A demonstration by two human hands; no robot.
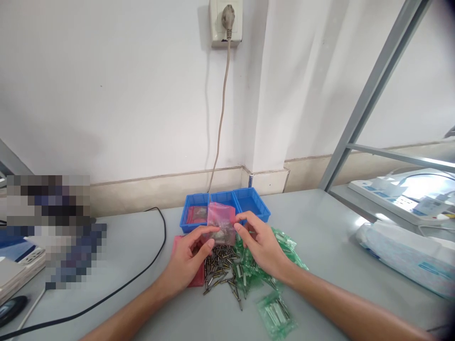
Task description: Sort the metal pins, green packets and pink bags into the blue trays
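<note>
A pink see-through plastic bag (221, 215) with small metal pieces in its lower part is held up between my hands. My left hand (190, 255) grips its lower left side with thumb and index finger. At the right edge, the bag is pinched by my right hand (262, 244), thumb and index finger close together. Beneath the bag lies a heap of slim metal pins (222, 267), some brass-coloured. Green plastic packets (289, 251) with metal parts pile up under and beside my right hand. Another green packet (275, 315) lies nearer me. Partly hidden by my left hand are flat pink bags (196, 278).
Behind the heap stand joined blue trays (254, 208); the left one holds a filled pink bag (196, 214). A black cable (142, 271) curves across the table's left side. A soft white pack (405, 258) lies right, near power strips (394, 192) and a grey metal frame (366, 99).
</note>
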